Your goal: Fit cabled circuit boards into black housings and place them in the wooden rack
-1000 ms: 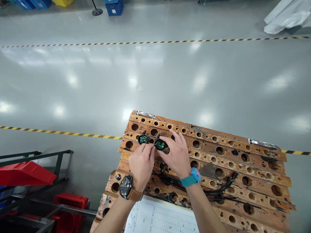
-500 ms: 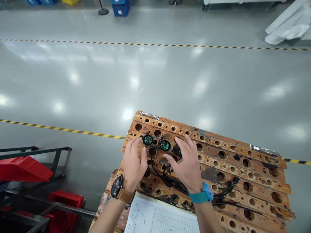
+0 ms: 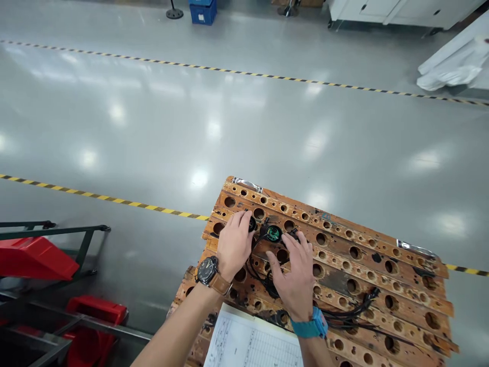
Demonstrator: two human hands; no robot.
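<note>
Several round black housings with cables lie on a brown wooden board [image 3: 336, 265] full of holes. My left hand [image 3: 236, 243], with a watch on its wrist, has its fingers around the leftmost housing [image 3: 251, 224]. The middle housing [image 3: 273, 233], showing a green circuit inside, sits between my two hands. My right hand [image 3: 296, 272], with a teal band on its wrist, is just right of it, thumb and fingers apart. A further dark part behind its fingertips is mostly hidden. Black cables [image 3: 262, 278] run from the housings under my right hand.
Printed sheets [image 3: 254, 341] lie at the board's near edge. Loose black cable ends [image 3: 369, 298] rest to the right. Red bins [image 3: 36, 259] and a metal frame [image 3: 91, 326] stand at the left. Metal handles [image 3: 416, 248] edge the board's far side.
The view has shifted, so the board appears further right. My left hand has closed onto the leftmost housing, which stood uncovered before. My right hand has come nearer the middle housing.
</note>
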